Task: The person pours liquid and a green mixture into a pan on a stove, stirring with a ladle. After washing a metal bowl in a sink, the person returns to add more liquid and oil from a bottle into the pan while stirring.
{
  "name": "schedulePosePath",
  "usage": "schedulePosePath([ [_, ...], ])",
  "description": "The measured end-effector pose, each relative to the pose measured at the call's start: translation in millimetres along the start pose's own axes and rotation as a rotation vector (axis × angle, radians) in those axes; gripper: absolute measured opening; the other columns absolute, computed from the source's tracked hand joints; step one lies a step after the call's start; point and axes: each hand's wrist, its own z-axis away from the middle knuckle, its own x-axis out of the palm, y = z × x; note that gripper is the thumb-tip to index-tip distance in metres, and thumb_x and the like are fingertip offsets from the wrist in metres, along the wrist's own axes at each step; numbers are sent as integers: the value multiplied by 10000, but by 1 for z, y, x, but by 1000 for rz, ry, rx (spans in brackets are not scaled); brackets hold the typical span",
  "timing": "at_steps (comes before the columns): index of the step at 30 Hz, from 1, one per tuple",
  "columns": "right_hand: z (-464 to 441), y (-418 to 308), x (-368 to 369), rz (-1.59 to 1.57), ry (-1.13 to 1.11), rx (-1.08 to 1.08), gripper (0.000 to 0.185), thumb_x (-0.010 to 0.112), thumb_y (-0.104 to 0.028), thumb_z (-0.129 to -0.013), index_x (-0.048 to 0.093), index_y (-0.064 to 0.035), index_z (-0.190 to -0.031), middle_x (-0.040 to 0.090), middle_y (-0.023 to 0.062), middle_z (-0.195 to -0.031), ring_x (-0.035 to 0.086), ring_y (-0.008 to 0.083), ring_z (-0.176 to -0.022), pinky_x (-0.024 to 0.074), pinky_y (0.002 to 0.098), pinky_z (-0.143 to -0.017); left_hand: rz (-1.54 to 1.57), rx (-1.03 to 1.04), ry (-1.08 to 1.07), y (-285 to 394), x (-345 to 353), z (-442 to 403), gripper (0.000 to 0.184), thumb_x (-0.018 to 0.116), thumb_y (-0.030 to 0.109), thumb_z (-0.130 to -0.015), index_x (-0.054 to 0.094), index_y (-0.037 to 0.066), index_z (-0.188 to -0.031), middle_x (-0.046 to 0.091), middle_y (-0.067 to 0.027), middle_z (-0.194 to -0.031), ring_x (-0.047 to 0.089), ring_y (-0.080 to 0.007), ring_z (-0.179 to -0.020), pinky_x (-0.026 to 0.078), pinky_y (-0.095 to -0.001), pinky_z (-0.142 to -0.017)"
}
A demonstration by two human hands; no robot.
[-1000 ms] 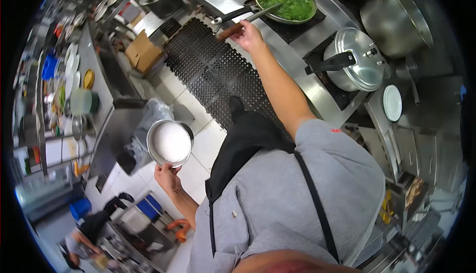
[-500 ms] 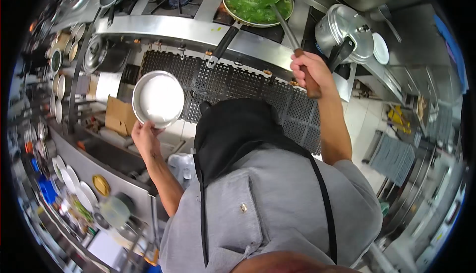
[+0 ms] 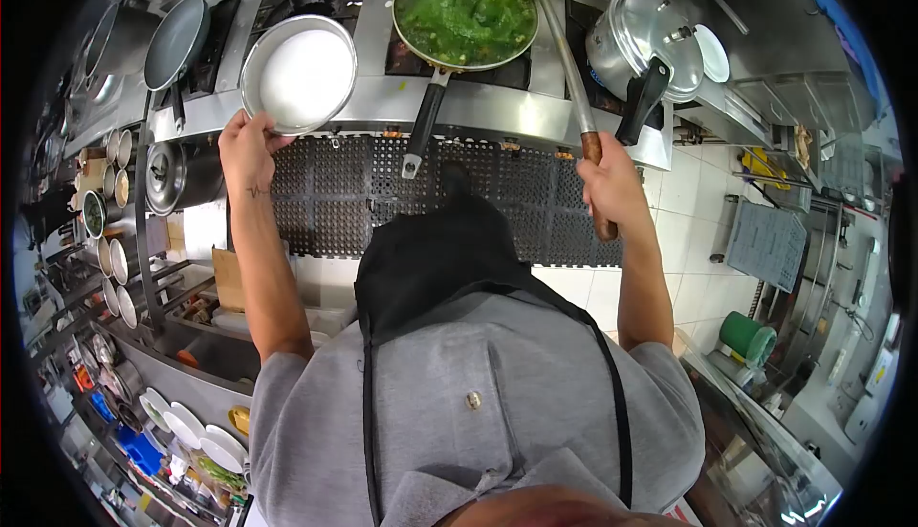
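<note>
My left hand (image 3: 251, 149) is closed on the rim of a metal pot (image 3: 251, 76) holding a white substance, held over the front of the stove. My right hand (image 3: 612, 183) grips the wooden handle of a long metal ladle (image 3: 571, 73). The ladle's bowl, with some green liquid in it, is at the upper right rim of a frying pan (image 3: 400, 44). Green, wet food (image 3: 464, 15) fills that pan, which rests on a burner with its black handle toward me.
A pressure cooker (image 3: 622, 44) stands right of the frying pan, beside a white plate (image 3: 710, 54). On the left are a grey pan (image 3: 177, 44) and a lidded pot (image 3: 172, 178). A black perforated mat (image 3: 335, 192) covers the floor before the stove (image 3: 382, 106).
My view has turned to face the stove. My left hand has brought the pot up to the stove front. The ladle bowl has risen out of the green food to the pan's right rim.
</note>
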Motion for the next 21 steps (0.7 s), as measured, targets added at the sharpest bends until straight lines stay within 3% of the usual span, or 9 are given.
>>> schedulePosePath([
  [1,-9,10,2,-6,-1,1,239,580,-115,-856,469,2,-1032,561,126,-644,601,252,-504,481,401,-442,9,-1,-39,7,8,-3,49,549,-25,-848,585,-5,-821,616,-72,-750,597,-149,-597,563,-274,-552],
  [4,-27,25,11,348,151,-232,297,583,-105,-815,439,30,-1036,605,314,-776,592,534,-799,476,560,-742,-5,6,-36,19,36,-15,66,535,-20,-854,572,-14,-801,595,-82,-759,614,-174,-602,577,-275,-551],
  [7,-48,51,24,416,146,-292,295,573,-103,-816,438,40,-1036,609,321,-783,592,536,-804,468,578,-745,-20,21,-27,29,65,-30,82,521,-24,-853,567,-26,-785,588,-92,-785,629,-194,-616,592,-296,-568],
  [8,-58,66,30,449,166,-402,306,569,-99,-819,438,39,-1058,604,278,-718,637,456,-685,497,539,-642,-40,29,-50,37,76,-31,75,526,-23,-848,568,-25,-786,587,-90,-780,625,-196,-618,592,-309,-574],
  [9,-59,63,30,445,156,-405,306,569,-99,-819,438,39,-1058,604,278,-718,637,456,-685,497,539,-642,-61,34,-71,41,83,-36,67,530,-23,-843,568,-24,-787,585,-87,-776,620,-198,-620,592,-322,-581],
  [11,-56,51,28,21,-168,-103,278,545,-90,-844,450,26,-1077,566,164,-634,622,288,-524,484,437,-483,-78,46,-95,44,94,-54,55,543,-15,-834,569,-23,-785,580,-88,-765,604,-193,-623,592,-341,-588],
  [12,-50,47,26,-284,-297,-27,247,542,-74,-853,472,4,-1077,501,50,-606,514,133,-439,416,318,-389,-125,49,-116,49,101,-60,58,547,-13,-830,569,-21,-777,577,-88,-759,599,-190,-625,591,-337,-582],
  [16,-38,17,-22,-663,-486,196,246,577,-53,-836,511,2,-1066,490,6,-672,424,74,-429,361,240,-353,-190,75,-150,63,136,-82,57,558,-15,-816,578,-42,-770,581,-105,-784,600,-200,-635,593,-324,-560],
  [21,-16,-9,-71,-588,-445,195,226,578,-63,-840,508,-6,-1047,494,16,-667,451,91,-435,382,255,-356,-242,130,-162,73,166,-102,69,574,-14,-797,592,-79,-809,574,-104,-792,619,-212,-628,606,-314,-547],
])
